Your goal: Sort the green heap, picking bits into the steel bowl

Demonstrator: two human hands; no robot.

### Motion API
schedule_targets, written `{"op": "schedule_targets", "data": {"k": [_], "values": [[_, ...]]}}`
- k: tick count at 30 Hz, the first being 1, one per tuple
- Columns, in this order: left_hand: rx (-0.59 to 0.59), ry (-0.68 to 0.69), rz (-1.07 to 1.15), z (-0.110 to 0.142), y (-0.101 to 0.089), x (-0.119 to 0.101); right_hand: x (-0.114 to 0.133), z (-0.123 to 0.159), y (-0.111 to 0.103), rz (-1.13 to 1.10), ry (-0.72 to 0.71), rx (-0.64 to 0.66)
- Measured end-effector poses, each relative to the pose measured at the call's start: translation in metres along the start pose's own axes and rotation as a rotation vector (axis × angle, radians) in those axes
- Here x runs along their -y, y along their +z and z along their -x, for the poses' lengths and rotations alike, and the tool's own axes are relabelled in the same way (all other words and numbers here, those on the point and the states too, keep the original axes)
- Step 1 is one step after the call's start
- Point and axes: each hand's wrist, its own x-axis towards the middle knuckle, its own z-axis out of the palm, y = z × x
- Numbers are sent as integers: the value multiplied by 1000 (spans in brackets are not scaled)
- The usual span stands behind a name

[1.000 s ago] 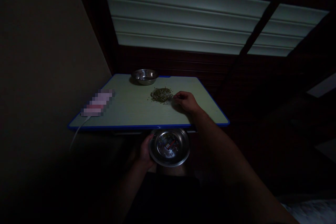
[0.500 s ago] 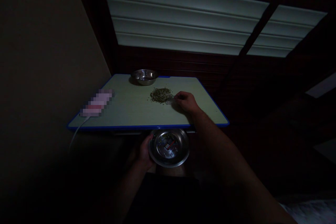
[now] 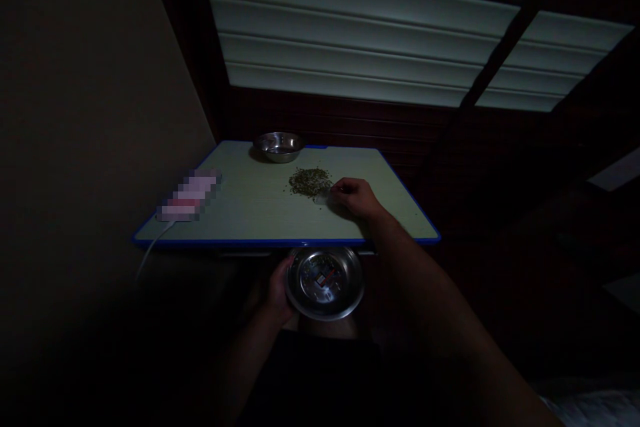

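With the left hand (image 3: 280, 290), half curled, grips the held steel bowl (image 3: 351, 290) at lower center, below the table's (image 3: 250, 217) blue near edge. With the right hand (image 3: 356, 199), nearly closed, pinches one translucent piece (image 3: 323, 197) against the single grain pile (image 3: 309, 181) at center. Has moving room between pile and one pixelated pink item (image 3: 187, 197), left. Totals two bowls, counting the far steel bowl (image 3: 280, 155), upper center-left.

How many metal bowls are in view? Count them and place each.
2. The far bowl stands at the back of the table; the near bowl is in the left hand, by the table's front edge.
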Motion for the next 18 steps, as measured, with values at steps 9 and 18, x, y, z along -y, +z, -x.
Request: {"op": "schedule_targets", "data": {"k": [9, 18], "values": [[-2, 5, -10, 0, 0, 0, -3, -2, 2, 128, -20, -4], [-1, -13, -20, 1, 0, 0, -4, -2, 2, 162, -19, -60]]}}
